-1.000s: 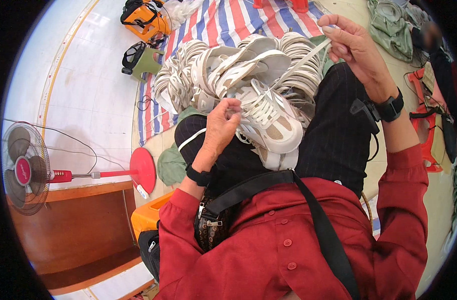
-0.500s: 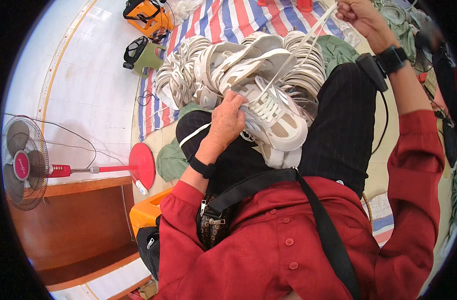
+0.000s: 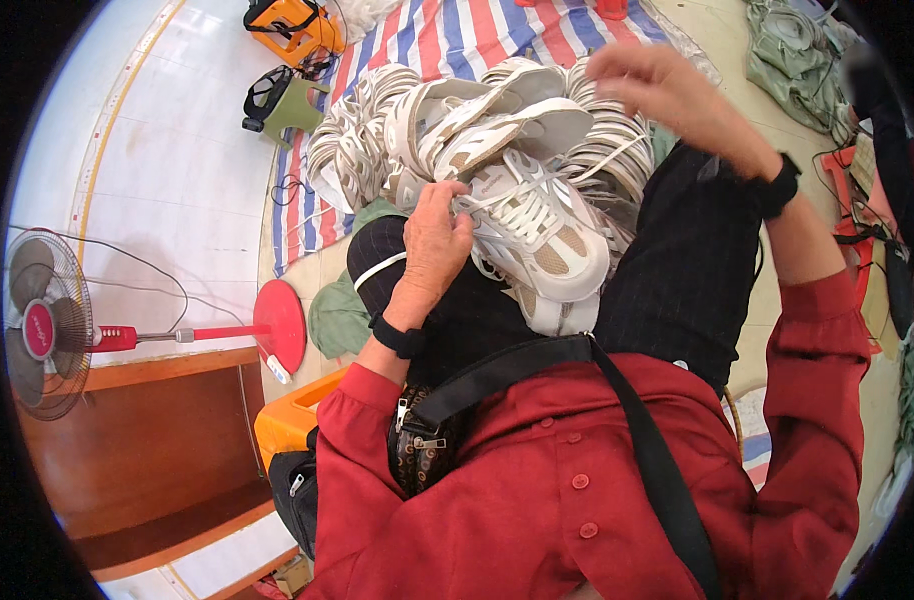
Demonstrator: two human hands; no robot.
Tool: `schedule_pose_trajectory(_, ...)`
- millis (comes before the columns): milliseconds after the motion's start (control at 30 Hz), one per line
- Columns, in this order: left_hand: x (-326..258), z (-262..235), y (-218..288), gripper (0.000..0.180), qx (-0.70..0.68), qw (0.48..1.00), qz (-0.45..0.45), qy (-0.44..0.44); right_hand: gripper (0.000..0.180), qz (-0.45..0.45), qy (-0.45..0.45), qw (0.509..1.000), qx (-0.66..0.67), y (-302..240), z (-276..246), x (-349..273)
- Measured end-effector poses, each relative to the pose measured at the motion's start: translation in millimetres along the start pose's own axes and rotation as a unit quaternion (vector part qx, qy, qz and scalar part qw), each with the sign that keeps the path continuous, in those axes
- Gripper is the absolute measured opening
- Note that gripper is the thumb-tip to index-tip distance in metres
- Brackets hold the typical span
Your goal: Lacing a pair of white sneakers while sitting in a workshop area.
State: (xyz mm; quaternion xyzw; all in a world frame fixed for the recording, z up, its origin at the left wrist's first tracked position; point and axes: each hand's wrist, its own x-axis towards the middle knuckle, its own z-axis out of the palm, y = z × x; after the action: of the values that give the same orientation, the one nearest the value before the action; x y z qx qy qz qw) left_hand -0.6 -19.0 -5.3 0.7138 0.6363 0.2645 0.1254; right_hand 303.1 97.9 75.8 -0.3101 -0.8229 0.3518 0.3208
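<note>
Prob. light, soft-uppered, stiffer-soled: laced sneaker (image 3: 545,228) nearside of shoe pile (image 3: 362,135); best held at heel collar. L hand (image 3: 435,242) bunched at sneaker's ankle edge, pinch hidden; R hand (image 3: 672,100) by pile's R end, blurred, grip unclear.

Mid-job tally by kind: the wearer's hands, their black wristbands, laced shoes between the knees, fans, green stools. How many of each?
Hands: 2 (left hand, right hand)
Black wristbands: 2
Laced shoe: 1
Fan: 1
Green stool: 1
Total: 7
</note>
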Motion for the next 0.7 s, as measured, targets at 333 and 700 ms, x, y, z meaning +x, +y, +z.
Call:
schedule_pose_trajectory(333,-14,-3,-22,0.032,0.087,0.988,-0.096,-0.088,0.017,-0.05,-0.08,0.96,-0.263,8,109,-13)
schedule_pose_trajectory(700,-3,-26,-16,0.011,0.025,0.999,-0.024,-0.023,0.01,0.005,-0.07,0.985,-0.16,28,135,2)
